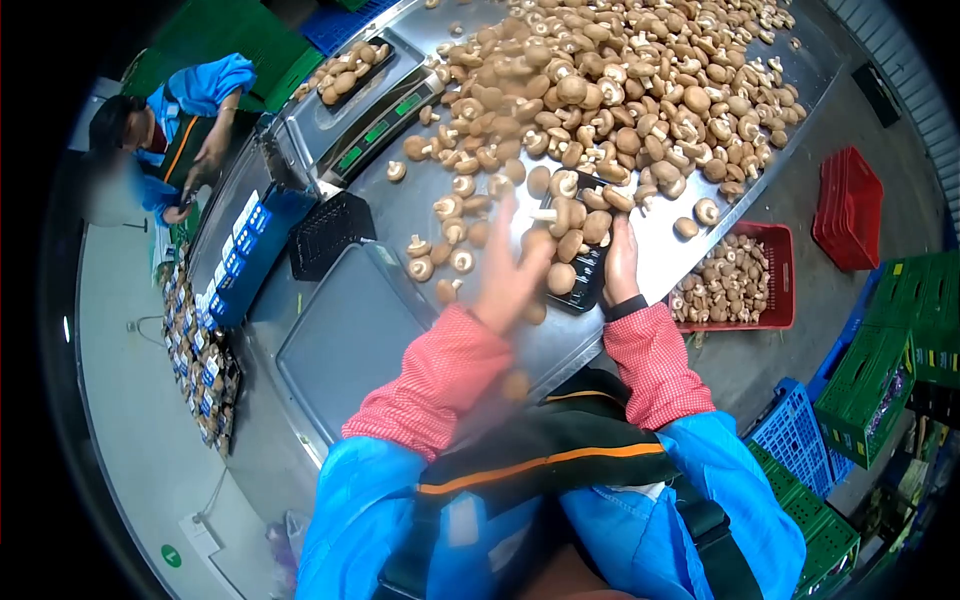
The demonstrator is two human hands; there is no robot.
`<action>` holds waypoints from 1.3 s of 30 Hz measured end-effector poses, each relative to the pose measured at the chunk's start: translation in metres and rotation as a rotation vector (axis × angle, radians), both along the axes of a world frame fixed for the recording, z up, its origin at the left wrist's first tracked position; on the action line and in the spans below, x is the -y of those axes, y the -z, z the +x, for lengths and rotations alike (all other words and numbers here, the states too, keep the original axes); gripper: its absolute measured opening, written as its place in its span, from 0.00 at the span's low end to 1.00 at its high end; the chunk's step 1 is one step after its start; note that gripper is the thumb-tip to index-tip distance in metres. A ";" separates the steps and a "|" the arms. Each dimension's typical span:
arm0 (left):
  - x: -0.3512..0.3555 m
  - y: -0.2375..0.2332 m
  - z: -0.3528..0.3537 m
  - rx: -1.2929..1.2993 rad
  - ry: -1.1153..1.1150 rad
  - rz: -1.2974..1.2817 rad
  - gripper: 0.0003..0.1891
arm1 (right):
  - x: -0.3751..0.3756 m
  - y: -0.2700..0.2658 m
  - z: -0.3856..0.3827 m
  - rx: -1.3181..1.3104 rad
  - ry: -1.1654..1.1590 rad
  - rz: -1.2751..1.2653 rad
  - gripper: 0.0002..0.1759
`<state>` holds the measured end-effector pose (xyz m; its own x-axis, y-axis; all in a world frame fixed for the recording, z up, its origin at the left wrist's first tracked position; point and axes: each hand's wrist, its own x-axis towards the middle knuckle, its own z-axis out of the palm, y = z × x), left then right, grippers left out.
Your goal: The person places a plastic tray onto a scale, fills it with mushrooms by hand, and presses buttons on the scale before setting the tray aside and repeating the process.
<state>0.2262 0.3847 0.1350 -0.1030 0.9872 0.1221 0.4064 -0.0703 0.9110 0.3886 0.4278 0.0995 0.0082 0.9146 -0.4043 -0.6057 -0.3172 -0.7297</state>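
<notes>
A black plastic tray (580,290) with shiitake mushrooms (570,215) on it is tilted over the near edge of the steel table. My right hand (622,262) grips its right side, fingers along the rim. Left of the tray is my left hand (508,275), slightly blurred, with its fingers stretched out and the thumb apart. A mushroom (538,243) shows right by that thumb. Loose mushrooms (462,262) lie on the metal just left of this hand, and a large heap of shiitake (640,90) spreads beyond the tray.
A weighing scale (375,130) with a filled tray (345,75) stands at left. Near it are stacked black trays (332,235) and a grey lid-like panel (350,335). A red basket of mushrooms (783,290) sits below the table's right edge. Another person (190,110) works at far left.
</notes>
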 end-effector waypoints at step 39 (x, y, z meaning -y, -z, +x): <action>0.246 -0.038 -0.224 -0.634 -0.566 -0.007 0.42 | 0.123 -0.063 -0.201 1.315 -0.885 1.358 0.31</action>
<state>0.0019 0.1386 0.1730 -0.4960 0.8083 0.3173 0.8123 0.3028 0.4984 0.1873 0.3049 0.1622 -0.8413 0.4786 0.2513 0.3263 0.8202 -0.4699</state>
